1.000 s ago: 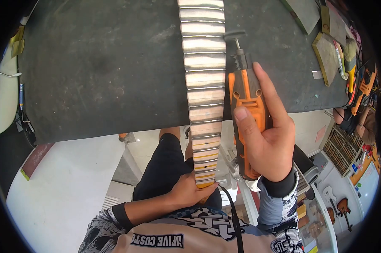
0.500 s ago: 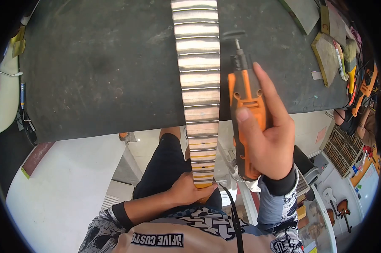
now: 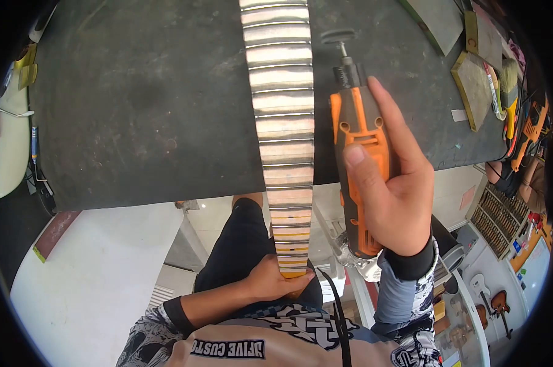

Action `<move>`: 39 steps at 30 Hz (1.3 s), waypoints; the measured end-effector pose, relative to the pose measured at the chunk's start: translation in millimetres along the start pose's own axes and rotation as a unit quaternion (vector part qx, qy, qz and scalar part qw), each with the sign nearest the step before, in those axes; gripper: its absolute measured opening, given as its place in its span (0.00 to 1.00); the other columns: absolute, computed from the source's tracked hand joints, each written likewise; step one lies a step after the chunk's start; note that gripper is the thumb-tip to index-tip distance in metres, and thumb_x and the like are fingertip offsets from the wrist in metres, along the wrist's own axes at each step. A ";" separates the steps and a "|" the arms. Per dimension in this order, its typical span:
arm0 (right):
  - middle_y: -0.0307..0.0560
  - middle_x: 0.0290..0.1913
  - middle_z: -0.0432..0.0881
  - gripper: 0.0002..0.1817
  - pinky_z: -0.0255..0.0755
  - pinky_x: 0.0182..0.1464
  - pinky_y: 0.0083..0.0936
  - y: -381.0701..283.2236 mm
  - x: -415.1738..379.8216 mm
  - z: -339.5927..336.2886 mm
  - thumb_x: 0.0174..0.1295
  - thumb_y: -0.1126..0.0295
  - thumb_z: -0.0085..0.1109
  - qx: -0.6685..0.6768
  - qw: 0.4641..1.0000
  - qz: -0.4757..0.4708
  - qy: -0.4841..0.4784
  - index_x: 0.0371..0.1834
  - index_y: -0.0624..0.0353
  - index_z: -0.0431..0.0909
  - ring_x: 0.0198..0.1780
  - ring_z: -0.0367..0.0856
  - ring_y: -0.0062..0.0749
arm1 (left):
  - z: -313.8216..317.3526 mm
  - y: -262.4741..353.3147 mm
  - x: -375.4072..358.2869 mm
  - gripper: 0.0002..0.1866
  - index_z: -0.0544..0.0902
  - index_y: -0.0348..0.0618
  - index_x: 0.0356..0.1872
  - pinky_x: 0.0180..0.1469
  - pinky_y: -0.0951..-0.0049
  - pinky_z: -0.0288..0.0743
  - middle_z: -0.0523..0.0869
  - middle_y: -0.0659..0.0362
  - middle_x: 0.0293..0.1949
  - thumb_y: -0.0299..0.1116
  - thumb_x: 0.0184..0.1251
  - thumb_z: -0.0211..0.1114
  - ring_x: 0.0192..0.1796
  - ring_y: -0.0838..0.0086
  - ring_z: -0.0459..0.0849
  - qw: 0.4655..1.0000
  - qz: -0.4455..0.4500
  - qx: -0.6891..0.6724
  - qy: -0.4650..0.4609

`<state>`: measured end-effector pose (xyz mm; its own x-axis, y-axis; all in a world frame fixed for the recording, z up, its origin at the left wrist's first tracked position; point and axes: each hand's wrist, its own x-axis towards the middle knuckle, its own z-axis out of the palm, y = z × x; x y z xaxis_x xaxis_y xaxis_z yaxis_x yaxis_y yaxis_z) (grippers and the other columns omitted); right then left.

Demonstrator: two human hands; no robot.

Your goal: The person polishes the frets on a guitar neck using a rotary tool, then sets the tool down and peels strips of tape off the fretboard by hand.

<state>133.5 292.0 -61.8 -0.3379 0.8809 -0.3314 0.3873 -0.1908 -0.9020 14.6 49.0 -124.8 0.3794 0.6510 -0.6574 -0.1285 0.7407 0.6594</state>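
Observation:
A guitar neck (image 3: 282, 104), with metal frets and what looks like masking tape between them, runs from near my body out over the dark bench. My left hand (image 3: 265, 280) is wrapped round its near end, where yellow tape or wood shows. In my right hand (image 3: 402, 205) is an orange and black rotary tool (image 3: 363, 131), thumb on top and index finger along its side. The thin disc (image 3: 337, 35) at its tip is blurred, as if spinning. It sits just right of the neck, apart from the frets.
The dark bench mat (image 3: 136, 110) spans the far side. Wooden blocks (image 3: 472, 92), a brush (image 3: 510, 85) and an orange tool (image 3: 529, 134) lie at right. A pale guitar body (image 3: 10, 147) is at left. Another person's arm (image 3: 530, 180) shows at far right.
The far part of the neck has swung slightly left. The rotary tool has moved a little farther from my body, its disc still right of the neck. My left hand keeps its hold.

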 end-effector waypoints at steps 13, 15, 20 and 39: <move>0.42 0.48 0.84 0.33 0.73 0.46 0.15 -6.3 -0.9 3.1 0.71 0.74 0.59 -0.033 0.999 0.016 -0.009 0.79 0.63 0.61 0.41 0.75 0.15 | 4.6 12.8 -1.6 0.25 0.80 0.30 0.54 0.53 0.60 0.86 0.90 0.42 0.47 0.43 0.68 0.71 0.48 0.51 0.91 0.994 -0.037 0.100 0.018; 0.43 0.49 0.84 0.33 0.73 0.48 0.16 -6.5 -1.0 4.0 0.72 0.73 0.59 -0.027 0.999 0.017 -0.007 0.79 0.63 0.61 0.42 0.76 0.16 | 5.0 13.0 -1.7 0.25 0.80 0.30 0.54 0.53 0.60 0.86 0.90 0.42 0.47 0.43 0.68 0.71 0.48 0.51 0.91 0.993 -0.032 0.109 0.022; 0.46 0.52 0.84 0.34 0.74 0.52 0.18 -5.3 -1.2 5.0 0.72 0.73 0.60 -0.032 0.999 0.010 0.000 0.79 0.64 0.61 0.46 0.78 0.18 | 4.5 14.8 -1.6 0.26 0.79 0.28 0.55 0.53 0.60 0.86 0.90 0.42 0.47 0.42 0.68 0.71 0.48 0.51 0.91 0.992 -0.035 0.118 0.021; 0.44 0.46 0.87 0.33 0.77 0.49 0.18 4.4 0.4 0.5 0.70 0.73 0.62 0.011 0.999 -0.018 0.029 0.78 0.61 0.65 0.42 0.82 0.19 | 4.6 5.9 0.0 0.18 0.81 0.33 0.48 0.51 0.64 0.86 0.90 0.48 0.43 0.37 0.66 0.73 0.46 0.57 0.92 0.999 -0.017 0.045 0.008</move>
<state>134.7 291.3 -66.1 -0.3001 0.9111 -0.2824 0.3562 -0.1676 -0.9193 18.1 52.6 -119.2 0.3667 0.6285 -0.6859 -0.0318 0.7453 0.6660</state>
